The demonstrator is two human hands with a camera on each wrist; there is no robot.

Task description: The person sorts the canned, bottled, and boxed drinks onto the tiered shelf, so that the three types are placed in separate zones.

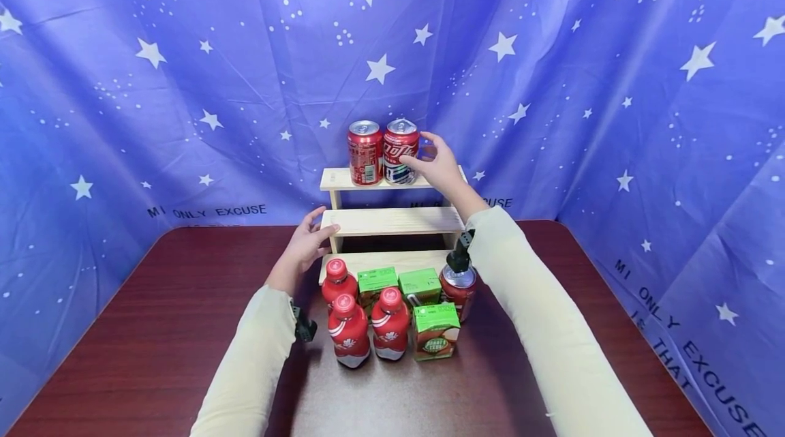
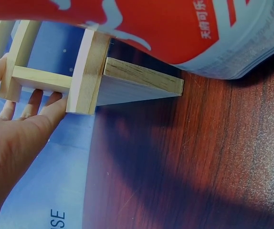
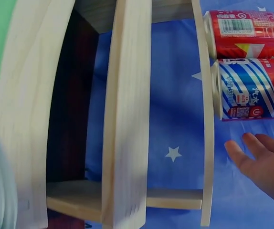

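A three-tier wooden shelf (image 1: 392, 221) stands on the table. My left hand (image 1: 303, 243) grips its left end at the middle tier, thumb on top and fingers behind the side brace (image 2: 41, 78). On the top tier, two red soda cans stand upright side by side: the left can (image 1: 365, 154) shows its barcode, the right can (image 1: 395, 149) a blue striped pattern. My right hand (image 1: 443, 168) is around the right can's right side. Its thumb overlaps the can's front, while the other fingers (image 3: 239, 155) are spread apart from the can in the right wrist view.
Before the shelf stand several red bottles (image 1: 390, 328), green-topped juice cartons (image 1: 437, 335) and another red can (image 1: 463, 294), partly behind the right wrist's camera. One bottle (image 2: 175, 33) fills the top of the left wrist view. A blue starry curtain (image 1: 245, 82) hangs behind the dark red table (image 1: 135, 328).
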